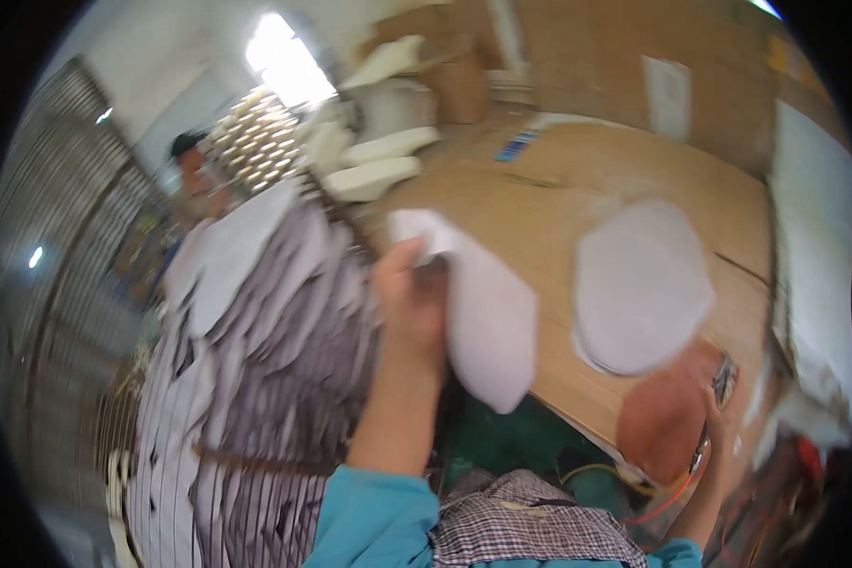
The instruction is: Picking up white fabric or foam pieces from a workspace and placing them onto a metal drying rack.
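The left hand (412, 303) is raised at the centre, its fingers (426, 284) clenched around the upper edge of a white foam piece (488, 327), which hangs from the grasp toward 5 o'clock, above the near edge of the brown counter (559, 208). At 9 o'clock from that hand stands a tall stack of white and grey cut sheets (256, 360). At 3 o'clock, a rounded white pad (639, 284) lies flat on the counter. The right hand (719, 417), at 4 o'clock, rests beside a reddish-brown oval piece (663, 412) and grasps a blurred metal tool (722, 383). A small blue label (516, 147) lies at 12 o'clock, and a pale rectangular sheet (667, 95) is on the wall at 1 o'clock.
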`<state>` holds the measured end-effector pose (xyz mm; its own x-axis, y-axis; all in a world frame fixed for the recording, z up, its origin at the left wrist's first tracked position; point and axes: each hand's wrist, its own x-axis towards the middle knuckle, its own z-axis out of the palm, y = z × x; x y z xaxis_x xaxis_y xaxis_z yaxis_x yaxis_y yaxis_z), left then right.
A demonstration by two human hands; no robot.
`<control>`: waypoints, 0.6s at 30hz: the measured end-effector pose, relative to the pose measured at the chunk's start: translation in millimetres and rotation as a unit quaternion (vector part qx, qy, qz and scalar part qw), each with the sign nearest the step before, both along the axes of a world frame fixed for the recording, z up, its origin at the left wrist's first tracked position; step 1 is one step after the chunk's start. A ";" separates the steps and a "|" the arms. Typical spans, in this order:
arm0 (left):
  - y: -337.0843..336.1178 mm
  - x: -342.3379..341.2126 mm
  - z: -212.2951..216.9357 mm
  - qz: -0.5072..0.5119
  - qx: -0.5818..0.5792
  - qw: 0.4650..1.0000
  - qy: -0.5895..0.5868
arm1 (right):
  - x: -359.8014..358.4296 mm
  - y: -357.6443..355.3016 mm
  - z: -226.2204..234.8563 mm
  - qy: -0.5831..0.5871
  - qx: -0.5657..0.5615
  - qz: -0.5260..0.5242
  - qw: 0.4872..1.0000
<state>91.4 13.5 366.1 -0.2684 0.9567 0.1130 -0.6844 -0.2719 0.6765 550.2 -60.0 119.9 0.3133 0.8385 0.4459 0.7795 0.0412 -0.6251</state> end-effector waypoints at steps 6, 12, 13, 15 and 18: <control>-42.1 -14.2 54.2 -0.053 0.035 0.991 -0.114 | -232.2 49.0 23.5 0.700 -0.341 0.328 0.535; -110.0 -80.3 104.9 0.056 0.074 0.993 -0.073 | -341.3 84.8 119.4 0.769 -0.210 0.416 0.438; -122.0 -100.2 111.7 0.082 0.077 0.991 -0.069 | -359.7 83.8 139.4 0.699 -0.180 0.446 0.529; -147.2 -127.4 136.3 0.156 0.118 0.976 0.096 | -390.3 74.5 150.4 0.616 -0.145 0.485 0.604; -154.2 -136.2 189.0 0.139 0.179 0.974 -0.016 | -393.2 130.4 46.7 0.591 -0.283 0.396 0.643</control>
<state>-44.8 -140.7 555.1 -0.5195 0.7478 0.4134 -0.5705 -0.6637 0.4838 157.0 70.4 166.6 -0.4726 0.8671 -0.1573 -0.3806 -0.3618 -0.8510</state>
